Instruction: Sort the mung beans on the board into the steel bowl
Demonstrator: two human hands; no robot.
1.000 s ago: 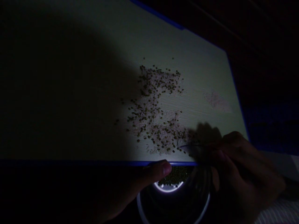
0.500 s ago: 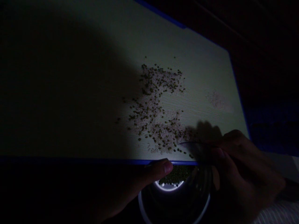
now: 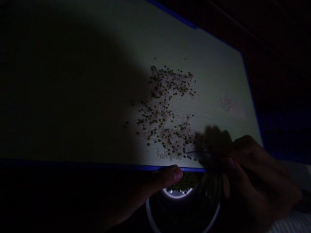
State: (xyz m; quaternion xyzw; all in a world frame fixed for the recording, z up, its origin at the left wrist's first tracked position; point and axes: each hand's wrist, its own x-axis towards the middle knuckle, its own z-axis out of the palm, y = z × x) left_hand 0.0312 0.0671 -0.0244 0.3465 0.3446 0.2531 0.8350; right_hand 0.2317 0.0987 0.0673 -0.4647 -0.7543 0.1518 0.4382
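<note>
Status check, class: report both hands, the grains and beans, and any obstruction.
Left hand steadies bowl below board edge. Right hand holds thin tool at rice-bean scatter. Heavy shadow; grip unclear.

I see a dark room, lit only by one patch of light on a pale wood-grain tabletop with blue edging (image 3: 213,71). Its left half lies in deep shadow. Beyond the table's far edge, blackness.

left hand (image 3: 136,197) in shadow, bowl (image 3: 155,223) cut off
</note>
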